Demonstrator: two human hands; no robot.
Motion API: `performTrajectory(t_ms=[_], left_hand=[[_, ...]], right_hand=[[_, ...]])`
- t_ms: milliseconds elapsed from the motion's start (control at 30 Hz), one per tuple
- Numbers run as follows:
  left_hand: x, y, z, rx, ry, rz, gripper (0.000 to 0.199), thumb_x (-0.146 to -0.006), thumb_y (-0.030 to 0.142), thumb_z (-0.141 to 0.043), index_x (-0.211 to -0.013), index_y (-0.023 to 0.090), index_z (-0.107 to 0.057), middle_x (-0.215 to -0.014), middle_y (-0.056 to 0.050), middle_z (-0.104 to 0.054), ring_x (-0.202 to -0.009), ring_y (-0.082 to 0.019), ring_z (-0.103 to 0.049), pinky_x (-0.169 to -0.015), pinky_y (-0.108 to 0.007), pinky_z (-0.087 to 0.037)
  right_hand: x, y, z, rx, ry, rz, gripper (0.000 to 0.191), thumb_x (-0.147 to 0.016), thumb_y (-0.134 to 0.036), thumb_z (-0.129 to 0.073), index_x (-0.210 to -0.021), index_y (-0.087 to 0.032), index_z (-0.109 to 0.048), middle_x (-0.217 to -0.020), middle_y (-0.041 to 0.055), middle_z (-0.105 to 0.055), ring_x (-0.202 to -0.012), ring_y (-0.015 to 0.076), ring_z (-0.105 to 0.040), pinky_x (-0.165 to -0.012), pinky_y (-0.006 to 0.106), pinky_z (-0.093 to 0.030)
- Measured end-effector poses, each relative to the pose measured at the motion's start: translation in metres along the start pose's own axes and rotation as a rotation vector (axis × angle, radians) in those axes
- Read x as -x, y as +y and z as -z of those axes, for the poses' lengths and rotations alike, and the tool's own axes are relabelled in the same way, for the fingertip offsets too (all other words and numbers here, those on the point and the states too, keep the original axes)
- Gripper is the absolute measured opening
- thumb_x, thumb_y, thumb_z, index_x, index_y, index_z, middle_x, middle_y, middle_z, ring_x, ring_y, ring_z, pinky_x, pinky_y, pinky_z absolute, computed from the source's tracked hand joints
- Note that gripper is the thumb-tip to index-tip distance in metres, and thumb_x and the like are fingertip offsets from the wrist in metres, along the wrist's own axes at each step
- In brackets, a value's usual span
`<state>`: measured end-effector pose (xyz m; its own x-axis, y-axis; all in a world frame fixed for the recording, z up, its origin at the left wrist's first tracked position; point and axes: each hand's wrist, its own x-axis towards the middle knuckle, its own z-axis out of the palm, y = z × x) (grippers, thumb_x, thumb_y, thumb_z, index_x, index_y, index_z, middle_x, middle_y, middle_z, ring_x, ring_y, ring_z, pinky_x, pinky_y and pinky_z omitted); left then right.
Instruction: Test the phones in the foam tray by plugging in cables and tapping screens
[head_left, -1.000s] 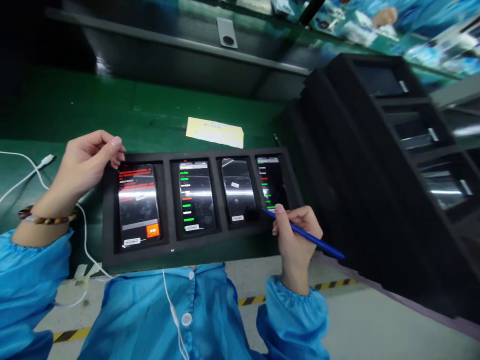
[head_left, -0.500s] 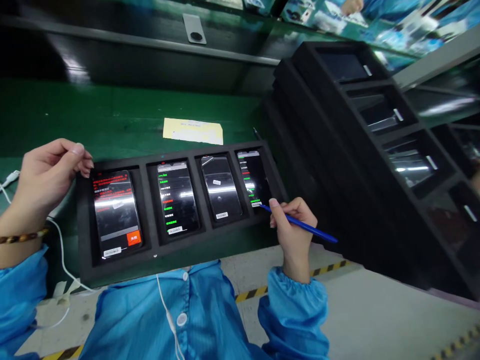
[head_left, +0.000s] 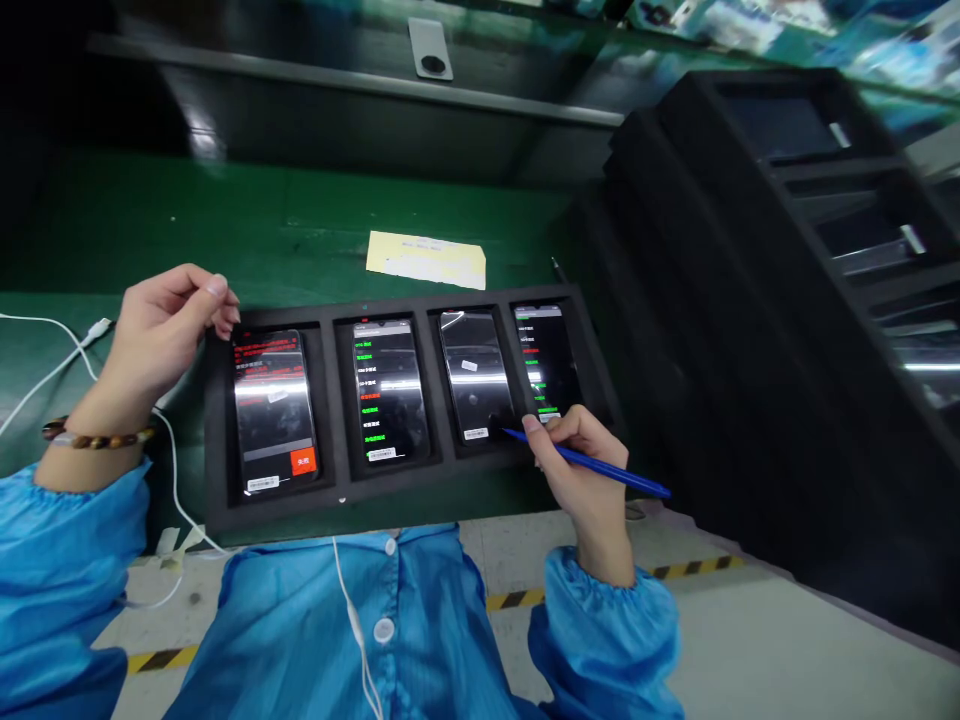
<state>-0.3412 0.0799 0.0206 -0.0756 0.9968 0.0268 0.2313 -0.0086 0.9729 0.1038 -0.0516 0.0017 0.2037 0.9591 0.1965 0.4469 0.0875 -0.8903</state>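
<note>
Right hand (head_left: 577,462) pinches slim blue pen (head_left: 611,472), left hand (head_left: 161,330) curled by black foam tray (head_left: 340,400), frame left, grip unclear; tip slipping could scratch glossy black phone (head_left: 478,390), mid-frame.

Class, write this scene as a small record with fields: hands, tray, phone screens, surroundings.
Left hand: curled at the far left corner of the tray; contact unclear
Right hand: holds a blue pen, tip near the third phone from left
Tray: black, four compartments, a phone in each
Leftmost phone: red text, orange-red button
Second phone, fourth phone: green, white and red text
Third phone: dark, white labels
Beyond tray: yellow paper
Right of tray: black tray stack
</note>
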Motion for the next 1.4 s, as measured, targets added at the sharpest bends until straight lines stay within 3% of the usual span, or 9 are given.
performTrajectory(t_ms=[167, 367, 667, 733, 933, 1100, 1400], left_hand=[[-0.001, -0.004, 0.000, 0.008, -0.012, 0.001, 0.034, -0.091, 0.059, -0.092, -0.084, 0.028, -0.078, -0.082, 0.001, -0.073, -0.072, -0.016, -0.061, -0.066, -0.035, -0.051], [-0.004, -0.005, -0.004, 0.041, 0.064, -0.028, 0.052, -0.074, 0.064, -0.102, -0.078, 0.020, -0.076, -0.076, -0.004, -0.072, -0.063, -0.012, -0.062, -0.059, -0.025, -0.051], [-0.003, -0.001, -0.006, 0.013, 0.084, -0.021, 0.053, -0.072, 0.065, -0.102, -0.078, 0.020, -0.075, -0.076, -0.005, -0.071, -0.063, -0.014, -0.060, -0.057, -0.026, -0.050], [-0.003, -0.001, -0.006, 0.009, 0.088, -0.017, 0.052, -0.072, 0.064, -0.102, -0.078, 0.020, -0.074, -0.076, -0.005, -0.071, -0.063, -0.014, -0.060, -0.057, -0.026, -0.050], [-0.003, -0.001, -0.003, -0.048, 0.096, 0.007, 0.042, -0.074, 0.055, -0.096, -0.079, 0.020, -0.074, -0.077, -0.003, -0.071, -0.064, -0.014, -0.061, -0.063, -0.026, -0.049], [-0.003, 0.000, -0.003, -0.084, 0.126, 0.031, 0.034, -0.070, 0.048, -0.090, -0.078, 0.020, -0.072, -0.076, -0.002, -0.071, -0.063, -0.015, -0.061, -0.064, -0.027, -0.049], [-0.005, 0.000, -0.005, -0.063, 0.161, 0.034, 0.034, -0.064, 0.044, -0.091, -0.079, 0.020, -0.072, -0.076, -0.002, -0.073, -0.063, -0.015, -0.062, -0.064, -0.027, -0.052]], right_hand=[[0.001, 0.003, 0.003, 0.008, -0.040, -0.021, 0.054, -0.103, -0.047, -0.083, -0.069, -0.025, -0.048, -0.059, -0.0053, -0.051, -0.052, 0.0137, -0.051, -0.054, 0.029, -0.042], [0.002, 0.004, 0.004, 0.016, -0.026, -0.036, 0.053, -0.103, -0.047, -0.082, -0.069, -0.025, -0.048, -0.059, -0.0051, -0.051, -0.052, 0.0140, -0.051, -0.053, 0.029, -0.040], [0.001, 0.000, 0.002, 0.000, -0.030, -0.025, 0.054, -0.101, -0.045, -0.085, -0.068, -0.024, -0.048, -0.059, -0.0051, -0.053, -0.052, 0.0131, -0.052, -0.054, 0.028, -0.042], [0.000, 0.001, 0.006, -0.025, 0.001, -0.033, 0.054, -0.098, -0.047, -0.089, -0.068, -0.024, -0.049, -0.057, -0.0052, -0.055, -0.050, 0.0128, -0.053, -0.053, 0.027, -0.045], [-0.014, 0.020, 0.037, -0.053, 0.304, -0.082, 0.060, -0.090, -0.062, -0.093, -0.073, -0.026, -0.049, -0.051, -0.0077, -0.054, -0.041, 0.0122, -0.051, -0.044, 0.024, -0.041], [-0.021, 0.037, 0.054, -0.032, 0.297, -0.099, 0.060, -0.089, -0.058, -0.093, -0.069, -0.026, -0.046, -0.048, -0.0075, -0.052, -0.039, 0.0117, -0.050, -0.043, 0.023, -0.040], [-0.021, 0.042, 0.057, 0.018, 0.257, -0.108, 0.048, -0.095, -0.043, -0.085, -0.071, -0.028, -0.046, -0.049, -0.0081, -0.052, -0.039, 0.0135, -0.051, -0.043, 0.025, -0.041]])
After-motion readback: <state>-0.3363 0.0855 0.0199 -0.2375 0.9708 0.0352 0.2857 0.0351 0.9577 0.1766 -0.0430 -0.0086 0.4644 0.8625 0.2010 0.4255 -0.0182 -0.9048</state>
